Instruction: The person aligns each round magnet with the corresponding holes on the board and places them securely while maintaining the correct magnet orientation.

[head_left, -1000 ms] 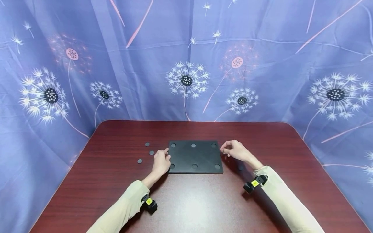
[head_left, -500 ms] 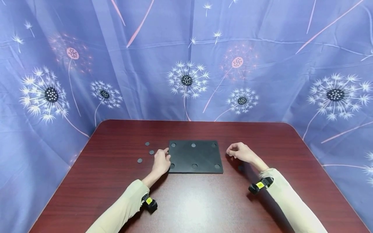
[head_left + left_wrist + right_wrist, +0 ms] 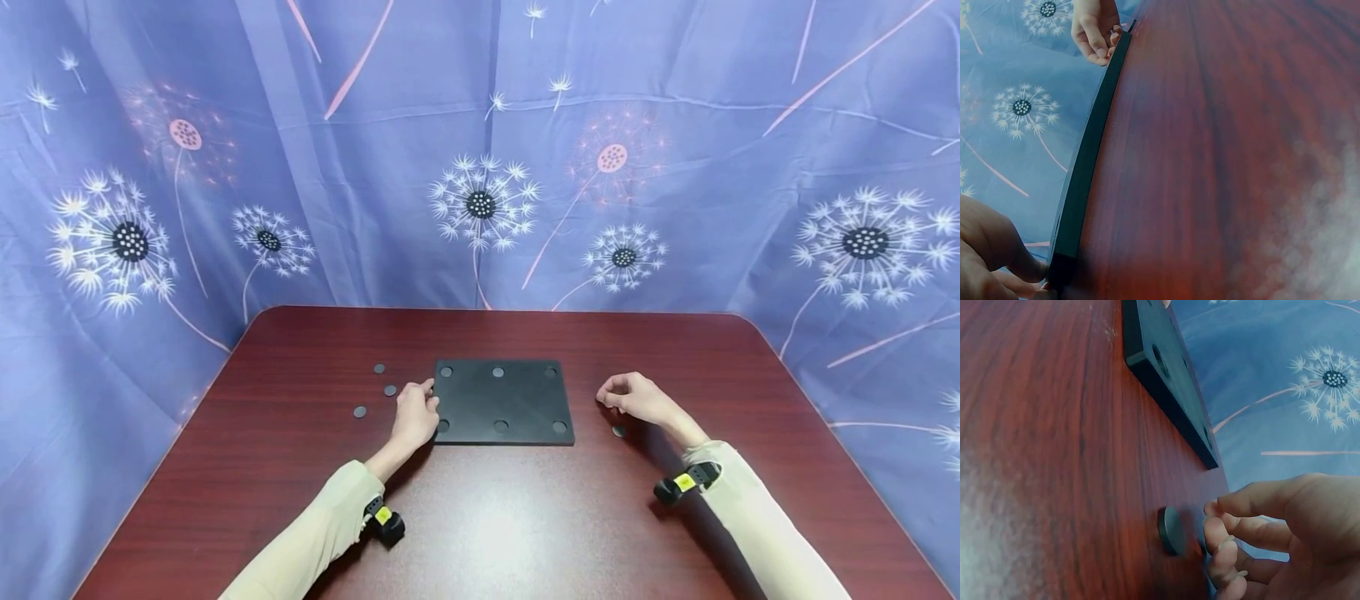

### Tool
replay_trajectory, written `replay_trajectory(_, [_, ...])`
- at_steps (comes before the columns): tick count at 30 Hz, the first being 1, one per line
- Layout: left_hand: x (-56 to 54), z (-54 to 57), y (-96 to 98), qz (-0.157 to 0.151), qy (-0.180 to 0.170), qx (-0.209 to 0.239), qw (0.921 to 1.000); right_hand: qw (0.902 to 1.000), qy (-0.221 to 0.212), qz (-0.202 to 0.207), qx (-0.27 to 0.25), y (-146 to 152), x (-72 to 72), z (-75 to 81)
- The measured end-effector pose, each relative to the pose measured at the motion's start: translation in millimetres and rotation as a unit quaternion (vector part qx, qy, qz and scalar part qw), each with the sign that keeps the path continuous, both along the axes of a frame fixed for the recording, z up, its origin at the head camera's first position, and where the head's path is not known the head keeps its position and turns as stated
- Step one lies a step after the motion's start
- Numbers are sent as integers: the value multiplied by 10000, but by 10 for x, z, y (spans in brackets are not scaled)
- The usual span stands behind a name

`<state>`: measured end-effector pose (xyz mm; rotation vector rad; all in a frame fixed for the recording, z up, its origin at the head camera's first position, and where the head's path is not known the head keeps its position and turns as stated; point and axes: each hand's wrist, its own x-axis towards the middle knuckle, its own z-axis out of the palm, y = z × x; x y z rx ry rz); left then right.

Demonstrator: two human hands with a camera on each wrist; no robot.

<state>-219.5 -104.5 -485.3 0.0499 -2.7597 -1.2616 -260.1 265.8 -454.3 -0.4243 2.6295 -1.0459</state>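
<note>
A flat black rectangular board (image 3: 504,402) with several round recesses near its long edges lies on the table. My left hand (image 3: 417,417) holds its left edge, thumb and fingers at the near corner in the left wrist view. To the right of the board hovers my right hand (image 3: 636,397), fingers loosely curled and thumb close to the index fingertip, with no object showing between them. A small black disc (image 3: 1172,531) stands out on the table just beside the right fingertips (image 3: 1215,532); the head view has this disc (image 3: 618,431) below the hand.
Left of the board lie three small dark discs, a far one (image 3: 379,368), a middle one (image 3: 390,390) and a near one (image 3: 360,412). The reddish-brown table (image 3: 495,517) ends at a blue dandelion-print curtain (image 3: 375,167) behind and on both sides.
My right hand has moved away from the board's right edge, to the right and slightly nearer, toward the single disc there. My left hand and the board have stayed put.
</note>
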Motion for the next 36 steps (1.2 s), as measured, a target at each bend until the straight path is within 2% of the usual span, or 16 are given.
replay_trajectory(11, [14, 16, 5, -12, -15, 65, 10000, 9977, -168, 550, -353, 128, 53, -39])
replay_trajectory(17, [17, 22, 4, -9, -55, 63, 10000, 9950, -474, 729, -501, 184, 71, -54])
replay_trajectory(23, [18, 25, -2, -20, -23, 29, 10000, 9918, -717, 788, -701, 251, 76, -74])
replay_trajectory(36, [6, 26, 1, -14, -86, 39, 10000, 9886, -840, 896, -869, 321, 78, -111])
